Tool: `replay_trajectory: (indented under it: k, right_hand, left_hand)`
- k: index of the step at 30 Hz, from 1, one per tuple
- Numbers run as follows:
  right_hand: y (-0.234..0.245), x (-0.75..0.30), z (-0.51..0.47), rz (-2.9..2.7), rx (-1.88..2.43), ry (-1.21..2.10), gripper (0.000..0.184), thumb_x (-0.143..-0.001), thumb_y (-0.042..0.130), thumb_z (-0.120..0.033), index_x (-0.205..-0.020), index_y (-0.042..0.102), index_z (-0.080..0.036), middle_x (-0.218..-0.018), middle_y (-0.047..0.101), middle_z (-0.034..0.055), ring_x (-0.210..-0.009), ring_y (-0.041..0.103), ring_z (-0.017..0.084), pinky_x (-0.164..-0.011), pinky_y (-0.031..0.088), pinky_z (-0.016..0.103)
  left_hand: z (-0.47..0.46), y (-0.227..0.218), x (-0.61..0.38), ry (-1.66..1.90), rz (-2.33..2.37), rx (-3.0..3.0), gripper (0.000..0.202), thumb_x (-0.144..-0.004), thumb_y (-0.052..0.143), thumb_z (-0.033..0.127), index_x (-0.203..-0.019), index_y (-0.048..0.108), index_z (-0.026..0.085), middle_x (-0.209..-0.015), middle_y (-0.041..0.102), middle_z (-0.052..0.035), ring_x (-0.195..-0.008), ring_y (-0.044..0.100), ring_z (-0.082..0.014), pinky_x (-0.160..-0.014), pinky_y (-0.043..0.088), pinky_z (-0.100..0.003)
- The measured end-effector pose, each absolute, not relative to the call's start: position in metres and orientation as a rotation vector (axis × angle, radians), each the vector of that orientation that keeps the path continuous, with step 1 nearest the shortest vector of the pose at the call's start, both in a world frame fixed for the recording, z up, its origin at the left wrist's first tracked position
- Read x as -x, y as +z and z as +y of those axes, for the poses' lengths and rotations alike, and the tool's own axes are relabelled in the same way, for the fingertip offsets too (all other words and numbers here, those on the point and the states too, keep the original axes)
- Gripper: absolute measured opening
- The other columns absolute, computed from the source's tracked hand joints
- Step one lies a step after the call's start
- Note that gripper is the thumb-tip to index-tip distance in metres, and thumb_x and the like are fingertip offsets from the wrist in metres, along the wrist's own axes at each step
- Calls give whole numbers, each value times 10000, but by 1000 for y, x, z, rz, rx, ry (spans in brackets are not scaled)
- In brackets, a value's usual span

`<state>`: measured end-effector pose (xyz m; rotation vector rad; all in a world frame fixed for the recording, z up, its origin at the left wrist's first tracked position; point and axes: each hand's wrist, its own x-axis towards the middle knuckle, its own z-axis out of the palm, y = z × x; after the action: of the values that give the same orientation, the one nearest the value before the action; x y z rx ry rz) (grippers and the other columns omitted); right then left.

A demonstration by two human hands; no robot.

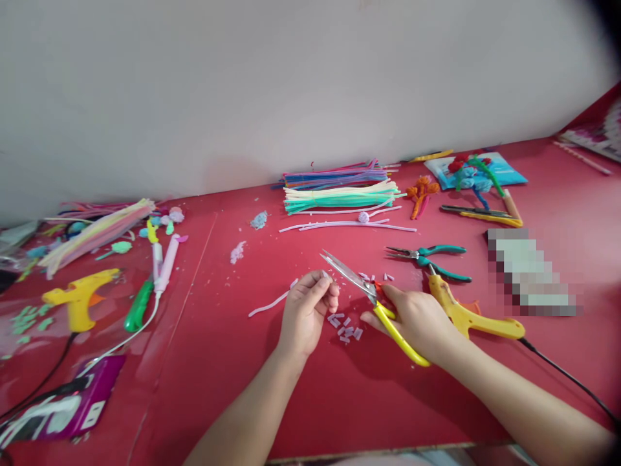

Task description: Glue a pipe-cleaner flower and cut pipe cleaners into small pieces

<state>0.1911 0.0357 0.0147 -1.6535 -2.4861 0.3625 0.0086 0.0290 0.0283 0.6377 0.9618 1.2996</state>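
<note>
My left hand [310, 301] is closed in a pinch, with a pale lilac tip of pipe cleaner [325, 275] just showing at the fingertips. A longer lilac pipe cleaner [268, 306] runs out to the left from behind this hand; whether it is gripped or lies on the table I cannot tell. Scissors with yellow handles [398, 336] are in my right hand [420, 317], their blades pointing up and left, slightly parted, near the left fingertips. Short cut lilac pieces [346, 330] lie on the red table [233, 388] between the hands.
Pliers [427, 254] and a yellow glue gun [468, 317] lie right, beside a blurred-out rectangular object [531, 272]. Pipe cleaner bundles [339, 196] lie at the back. Another yellow glue gun [80, 298], a green-handled tool [140, 304] and cords are left.
</note>
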Motion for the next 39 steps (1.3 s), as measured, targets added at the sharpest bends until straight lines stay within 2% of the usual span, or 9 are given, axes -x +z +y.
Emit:
replay_trajectory:
  k: [4, 11, 17, 21, 25, 30, 33, 36, 39]
  right_hand:
    - [19, -192, 40, -2400, 1672, 454, 310, -744, 403, -505, -676, 423, -204, -498, 499, -9, -446, 472, 136, -451, 210, 234]
    - [34, -185, 41, -1977, 1354, 1168, 184, -777, 400, -347, -758, 479, -182, -613, 504, -22, -549, 457, 105, -504, 341, 208]
    - [39, -186, 40, -1809, 1247, 1572, 213, -784, 377, -315, -640, 456, -180, -464, 431, -52, -434, 422, 82, -483, 357, 206]
    - [40, -186, 39, -1806, 1291, 1549, 164, -748, 379, -249, -605, 431, -189, -441, 419, -62, -408, 418, 79, -443, 341, 193]
    - [41, -182, 37, -1847, 1225, 1504, 103, -731, 377, -209, -651, 441, -192, -527, 507, -43, -500, 495, 93, -482, 372, 188]
    - [38, -179, 35, -1859, 1276, 1322, 45, -705, 418, -198, -661, 424, -195, -565, 505, -46, -527, 479, 91, -512, 372, 193]
    - [43, -183, 37, -1800, 1383, 1228, 84, -710, 409, -212, -628, 416, -194, -501, 447, -61, -467, 428, 81, -473, 343, 192]
    - [50, -188, 41, -1793, 1442, 1237, 172, -737, 385, -255, -577, 389, -192, -449, 414, -67, -424, 404, 75, -457, 329, 198]
    - [49, -190, 42, -1796, 1401, 1345, 184, -749, 371, -266, -582, 392, -192, -444, 408, -69, -417, 401, 72, -450, 329, 195]
  left_hand:
    - [30, 27, -10, 1231, 921, -614, 91, -743, 531, 234, -729, 516, 145, -627, 524, 4, -498, 452, -61, -471, 333, -188]
    - [26, 24, -16, 945, 898, -657, 140, -720, 552, 270, -704, 519, 134, -576, 525, -4, -430, 438, -59, -429, 315, -187]
    - [20, 25, -18, 709, 899, -785, 145, -723, 546, 269, -698, 537, 126, -566, 547, -20, -438, 463, -68, -411, 312, -183]
    - [21, 26, -19, 664, 911, -824, 171, -710, 559, 292, -702, 548, 121, -585, 571, -36, -461, 490, -79, -444, 355, -192]
    - [20, 25, -21, 693, 900, -818, 260, -747, 501, 359, -712, 564, 109, -626, 595, -69, -484, 517, -94, -452, 377, -200]
    - [18, 24, -21, 660, 889, -734, 212, -727, 533, 322, -680, 557, 117, -549, 547, -29, -405, 453, -63, -372, 322, -171]
    - [19, 24, -17, 640, 913, -802, 207, -730, 525, 303, -628, 550, 125, -514, 533, -12, -365, 413, -47, -355, 282, -166]
    - [21, 23, -14, 669, 1018, -936, 339, -771, 457, 361, -539, 530, 124, -427, 475, 5, -338, 365, -42, -347, 251, -169]
    - [21, 23, -16, 721, 1026, -934, 320, -785, 434, 371, -619, 552, 124, -494, 530, -17, -390, 431, -61, -387, 303, -177]
